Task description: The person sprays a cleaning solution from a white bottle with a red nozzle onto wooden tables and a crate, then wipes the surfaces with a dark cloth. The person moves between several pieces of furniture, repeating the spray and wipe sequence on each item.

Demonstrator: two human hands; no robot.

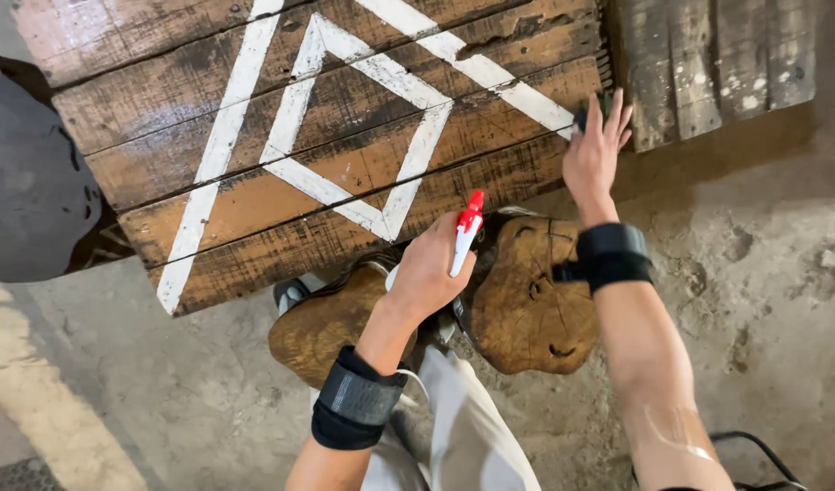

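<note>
Concrete floor, taped plank board; left hand grips spray bottle, right hand flat on dark pad

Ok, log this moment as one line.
left hand: holds spray bottle | right hand: presses dark pad on wooden panel | white tape lines

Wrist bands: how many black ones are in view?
2. One black wrist band sits on the left forearm, lower centre; the other wraps the right wrist, beside the wooden slab. None seems hidden.
</note>
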